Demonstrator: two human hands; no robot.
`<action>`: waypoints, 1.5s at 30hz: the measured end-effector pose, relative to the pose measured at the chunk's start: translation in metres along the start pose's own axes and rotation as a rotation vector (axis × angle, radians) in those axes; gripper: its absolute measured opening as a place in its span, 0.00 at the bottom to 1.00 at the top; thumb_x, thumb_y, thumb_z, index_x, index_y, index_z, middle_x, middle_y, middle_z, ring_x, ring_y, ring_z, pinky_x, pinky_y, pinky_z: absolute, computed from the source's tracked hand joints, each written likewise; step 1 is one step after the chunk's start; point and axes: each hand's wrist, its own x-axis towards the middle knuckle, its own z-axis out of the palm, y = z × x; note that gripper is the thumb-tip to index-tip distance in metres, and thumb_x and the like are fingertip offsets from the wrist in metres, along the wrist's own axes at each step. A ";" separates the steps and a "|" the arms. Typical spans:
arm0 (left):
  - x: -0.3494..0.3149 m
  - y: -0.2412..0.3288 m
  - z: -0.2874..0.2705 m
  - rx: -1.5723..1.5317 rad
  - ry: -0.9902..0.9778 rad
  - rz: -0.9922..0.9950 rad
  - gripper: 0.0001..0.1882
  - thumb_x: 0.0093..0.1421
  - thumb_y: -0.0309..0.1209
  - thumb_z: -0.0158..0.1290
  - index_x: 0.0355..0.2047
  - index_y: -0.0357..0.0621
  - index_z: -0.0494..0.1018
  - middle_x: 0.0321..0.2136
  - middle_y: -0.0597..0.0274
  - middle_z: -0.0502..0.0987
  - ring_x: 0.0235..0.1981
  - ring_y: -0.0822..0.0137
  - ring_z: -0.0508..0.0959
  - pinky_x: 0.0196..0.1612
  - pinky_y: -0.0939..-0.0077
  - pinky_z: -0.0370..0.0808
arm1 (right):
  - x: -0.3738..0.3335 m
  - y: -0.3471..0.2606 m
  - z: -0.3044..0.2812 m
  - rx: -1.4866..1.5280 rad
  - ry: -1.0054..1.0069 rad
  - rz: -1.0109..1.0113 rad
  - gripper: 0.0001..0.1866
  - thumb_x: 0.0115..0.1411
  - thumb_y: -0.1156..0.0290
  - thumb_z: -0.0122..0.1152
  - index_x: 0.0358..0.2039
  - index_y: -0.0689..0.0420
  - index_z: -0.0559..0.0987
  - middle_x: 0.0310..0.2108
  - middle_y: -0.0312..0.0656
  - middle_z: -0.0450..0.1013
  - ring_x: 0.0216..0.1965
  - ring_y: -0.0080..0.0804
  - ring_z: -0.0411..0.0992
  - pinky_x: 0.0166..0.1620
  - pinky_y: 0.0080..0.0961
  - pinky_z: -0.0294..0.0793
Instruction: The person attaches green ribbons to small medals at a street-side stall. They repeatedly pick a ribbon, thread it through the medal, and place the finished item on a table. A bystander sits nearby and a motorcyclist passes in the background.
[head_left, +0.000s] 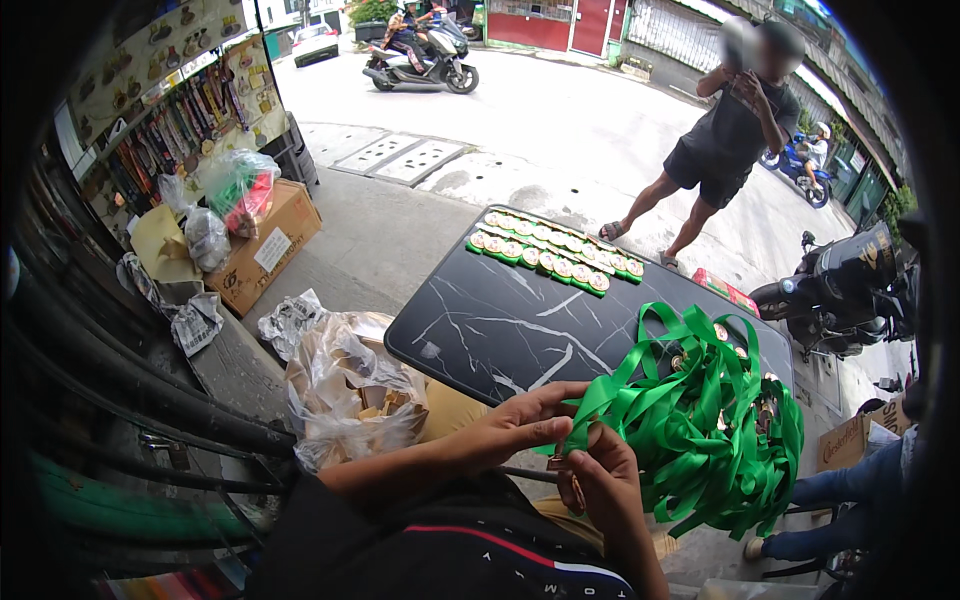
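Note:
Close to my body, my left hand (530,425) pinches a green ribbon (582,425). Beside it, my right hand (612,475) has thumb and fingers closed on the lower end of the same ribbon, where a small metal clasp shows. Below the clasp hangs a gold-coloured medal (577,490), partly hidden by the right fingers. A large tangled heap of green ribbons (700,430) with medals among them lies just right of my hands, covering the table's near right part. Toward the far edge, gold medals with folded green ribbons (545,260) lie in rows.
The black marble-patterned table (460,335) stands before me. At its left are a plastic bag of small brown pieces (350,390) and a cardboard box (265,255). A red package (725,292) lies at the far right edge. Beyond, a person (735,130) stands; motorcycles occupy the street.

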 end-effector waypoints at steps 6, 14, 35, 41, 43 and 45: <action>-0.026 -0.038 0.006 0.099 0.197 -0.281 0.25 0.64 0.36 0.55 0.58 0.39 0.66 0.46 0.62 0.76 0.49 0.72 0.74 0.53 0.74 0.70 | -0.009 0.000 -0.003 -0.534 0.063 -0.053 0.20 0.60 0.81 0.58 0.50 0.62 0.62 0.39 0.45 0.75 0.32 0.19 0.74 0.34 0.16 0.74; 0.000 0.008 0.011 0.121 0.236 -0.002 0.16 0.67 0.33 0.49 0.51 0.36 0.72 0.42 0.49 0.79 0.45 0.60 0.80 0.50 0.66 0.77 | -0.028 0.004 -0.005 -0.809 0.063 -0.338 0.34 0.58 0.83 0.60 0.58 0.54 0.51 0.31 0.45 0.75 0.31 0.26 0.77 0.30 0.15 0.73; 0.093 0.128 -0.105 0.339 0.657 0.315 0.09 0.59 0.32 0.60 0.36 0.40 0.76 0.32 0.53 0.81 0.34 0.65 0.83 0.36 0.72 0.83 | -0.034 -0.002 -0.043 -0.642 -0.125 -0.099 0.05 0.62 0.75 0.59 0.38 0.62 0.79 0.39 0.39 0.78 0.40 0.20 0.74 0.44 0.19 0.71; 0.078 0.153 -0.021 0.587 0.166 0.504 0.10 0.60 0.30 0.59 0.40 0.37 0.76 0.31 0.49 0.81 0.31 0.60 0.84 0.33 0.69 0.84 | -0.022 0.004 -0.040 -0.431 -0.204 0.126 0.10 0.59 0.76 0.62 0.42 0.62 0.79 0.41 0.38 0.78 0.44 0.23 0.74 0.51 0.24 0.70; 0.080 0.158 0.011 0.691 0.038 0.539 0.11 0.60 0.30 0.57 0.40 0.36 0.76 0.31 0.50 0.82 0.31 0.60 0.84 0.34 0.68 0.83 | -0.018 0.002 -0.033 -0.551 -0.217 0.052 0.11 0.59 0.74 0.63 0.42 0.62 0.80 0.39 0.38 0.79 0.43 0.22 0.74 0.51 0.24 0.69; 0.083 0.151 0.035 0.772 -0.005 0.471 0.09 0.61 0.28 0.56 0.40 0.38 0.74 0.29 0.50 0.81 0.29 0.59 0.84 0.34 0.66 0.84 | -0.015 -0.005 -0.024 -0.595 -0.186 -0.018 0.11 0.58 0.76 0.63 0.42 0.63 0.80 0.37 0.39 0.80 0.41 0.22 0.76 0.48 0.23 0.72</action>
